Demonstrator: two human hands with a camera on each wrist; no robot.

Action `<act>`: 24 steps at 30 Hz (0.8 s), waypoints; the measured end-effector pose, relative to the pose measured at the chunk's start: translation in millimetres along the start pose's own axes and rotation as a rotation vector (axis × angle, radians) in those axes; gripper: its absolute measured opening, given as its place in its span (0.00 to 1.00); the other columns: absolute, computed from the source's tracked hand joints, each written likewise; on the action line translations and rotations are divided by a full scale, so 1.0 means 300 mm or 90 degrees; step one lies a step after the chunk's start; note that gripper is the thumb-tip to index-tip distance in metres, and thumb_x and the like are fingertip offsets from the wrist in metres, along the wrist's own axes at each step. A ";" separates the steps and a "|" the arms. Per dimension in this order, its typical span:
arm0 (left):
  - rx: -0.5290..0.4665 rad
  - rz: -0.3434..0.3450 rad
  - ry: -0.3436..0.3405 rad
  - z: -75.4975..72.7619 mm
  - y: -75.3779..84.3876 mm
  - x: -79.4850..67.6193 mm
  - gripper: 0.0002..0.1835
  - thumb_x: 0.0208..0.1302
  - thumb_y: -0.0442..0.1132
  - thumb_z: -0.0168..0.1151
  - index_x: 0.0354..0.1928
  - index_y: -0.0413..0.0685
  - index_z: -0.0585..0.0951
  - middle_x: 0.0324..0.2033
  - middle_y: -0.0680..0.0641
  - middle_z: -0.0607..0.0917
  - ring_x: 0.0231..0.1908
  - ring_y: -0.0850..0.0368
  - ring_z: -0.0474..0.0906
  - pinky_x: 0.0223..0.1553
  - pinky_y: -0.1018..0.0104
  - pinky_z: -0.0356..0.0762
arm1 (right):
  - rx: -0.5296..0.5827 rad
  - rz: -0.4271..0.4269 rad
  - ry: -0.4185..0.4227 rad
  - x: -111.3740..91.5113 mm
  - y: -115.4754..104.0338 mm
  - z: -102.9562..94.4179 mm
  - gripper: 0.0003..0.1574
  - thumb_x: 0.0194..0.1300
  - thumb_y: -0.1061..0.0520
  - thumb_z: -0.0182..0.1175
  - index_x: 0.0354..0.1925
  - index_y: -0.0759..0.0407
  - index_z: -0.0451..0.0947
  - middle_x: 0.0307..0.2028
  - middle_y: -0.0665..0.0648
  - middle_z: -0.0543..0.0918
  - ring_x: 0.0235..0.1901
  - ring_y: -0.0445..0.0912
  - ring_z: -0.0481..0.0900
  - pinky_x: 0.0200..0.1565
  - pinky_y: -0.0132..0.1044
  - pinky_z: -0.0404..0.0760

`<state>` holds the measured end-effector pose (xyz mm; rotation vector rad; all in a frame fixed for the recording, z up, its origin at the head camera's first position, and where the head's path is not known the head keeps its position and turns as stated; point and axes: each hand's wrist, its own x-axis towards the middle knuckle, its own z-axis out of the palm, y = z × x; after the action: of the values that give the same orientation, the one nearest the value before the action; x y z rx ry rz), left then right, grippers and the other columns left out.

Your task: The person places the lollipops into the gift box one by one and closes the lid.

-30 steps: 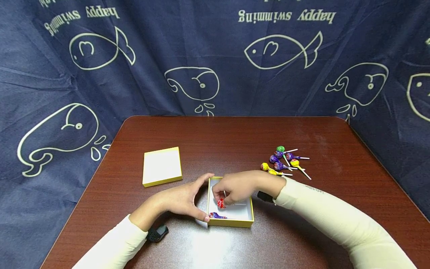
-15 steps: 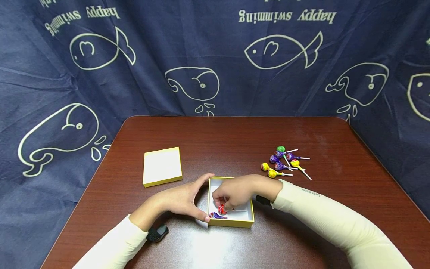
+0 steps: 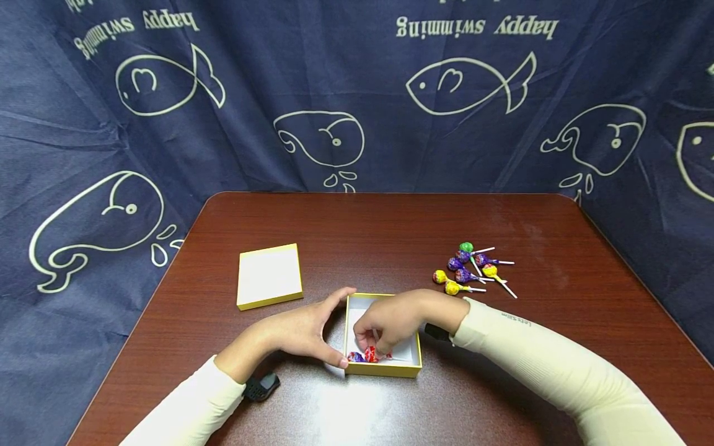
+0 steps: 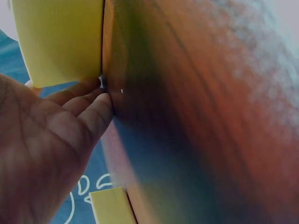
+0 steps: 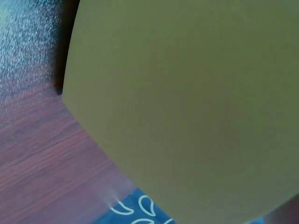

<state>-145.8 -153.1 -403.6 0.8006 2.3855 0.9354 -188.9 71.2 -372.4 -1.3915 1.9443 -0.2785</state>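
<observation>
A yellow-edged box point(image 3: 385, 370) with a white inside lies uncovered near the front of the table. My left hand point(image 3: 305, 327) spans its left side, thumb at the near corner and forefinger at the far corner, with fairly straight fingers. Inside the box my right hand point(image 3: 388, 319) pinches a red-wrapped lollipop point(image 3: 370, 354) by its head, close to the near wall. A purple-wrapped lollipop point(image 3: 355, 357) lies left of it in the near-left corner. The right hand partly covers the box's inside. In the right wrist view the box's yellow wall point(image 5: 187, 102) hides that hand.
The box's lid point(image 3: 269, 276), white with yellow edges, lies at the left. Several lollipops in purple, yellow and green wrappers lie loosely grouped at the right, among them a green one point(image 3: 466, 247). A blue curtain point(image 3: 357, 93) hangs behind the brown table point(image 3: 357, 229).
My right hand has moved the red lollipop toward the near wall of the box, beside the purple one. The left hand has stayed at the box's left side.
</observation>
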 end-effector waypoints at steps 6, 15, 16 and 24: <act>0.003 0.002 0.003 0.000 -0.001 0.001 0.67 0.43 0.63 0.78 0.78 0.59 0.44 0.71 0.44 0.62 0.68 0.54 0.60 0.69 0.53 0.57 | 0.000 0.000 0.006 -0.004 0.004 -0.008 0.11 0.57 0.67 0.65 0.36 0.53 0.77 0.26 0.41 0.72 0.26 0.32 0.69 0.31 0.25 0.69; 0.003 0.003 0.003 0.001 0.000 0.002 0.66 0.43 0.62 0.78 0.78 0.58 0.44 0.71 0.44 0.62 0.68 0.54 0.60 0.69 0.52 0.57 | -0.003 0.000 0.013 -0.005 0.003 -0.013 0.10 0.57 0.67 0.63 0.36 0.55 0.76 0.26 0.42 0.72 0.27 0.33 0.69 0.31 0.26 0.69; 0.003 0.002 0.003 0.001 0.001 0.001 0.67 0.43 0.63 0.78 0.78 0.58 0.44 0.71 0.43 0.62 0.68 0.54 0.60 0.69 0.52 0.57 | -0.006 0.001 0.017 -0.007 0.003 -0.015 0.10 0.58 0.67 0.63 0.36 0.55 0.77 0.26 0.42 0.72 0.27 0.33 0.69 0.32 0.26 0.70; 0.004 0.004 0.002 0.001 0.001 0.001 0.67 0.43 0.63 0.78 0.78 0.59 0.44 0.70 0.45 0.65 0.66 0.55 0.63 0.68 0.52 0.59 | -0.031 -0.024 0.067 -0.052 -0.006 -0.078 0.09 0.62 0.63 0.64 0.42 0.56 0.78 0.32 0.42 0.76 0.31 0.37 0.74 0.35 0.29 0.73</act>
<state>-145.8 -152.6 -403.6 0.8095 2.3913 0.9337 -200.4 79.2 -348.0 -1.4731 2.0241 -0.3307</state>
